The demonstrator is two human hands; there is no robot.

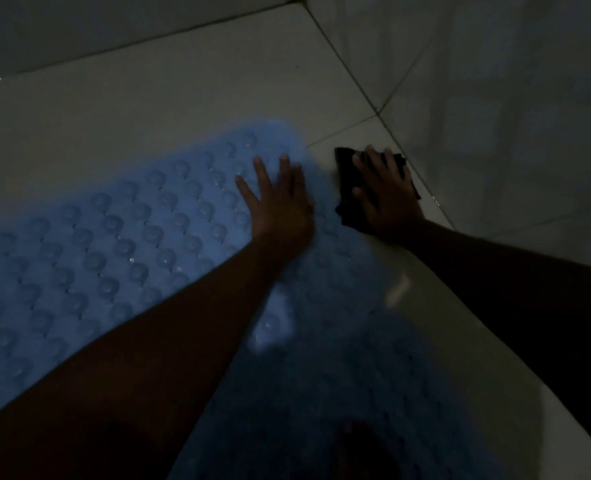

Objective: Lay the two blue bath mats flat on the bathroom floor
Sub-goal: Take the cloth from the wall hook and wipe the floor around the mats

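head view: dim, blurred bathroom corner
mat (120, 258): blue, bumpy, spread on the floor (169, 84) from 8 o'clock up to centre; far rounded end lies near 12 o'clock of the left hand
second mat: darker blue sheet (339, 393) at 6 o'clock may be it, overlapping the first; can't tell
left hand (280, 199): fingers spread, palm flat on the mat's far end, gripping nothing
right hand (387, 199): at 3 o'clock of the left, fingers splayed, pressing a dark cloth (346, 188) onto the floor just beside the mat edge, close to the wall (494, 116)
step, my read: flattening the far end
how to do it well: press from the middle outward to the rim, so the bumps seat and no bubble stays; keep the cloth off the mat; check the overlap at 6 o'clock before moving on
writing/brands: none readable
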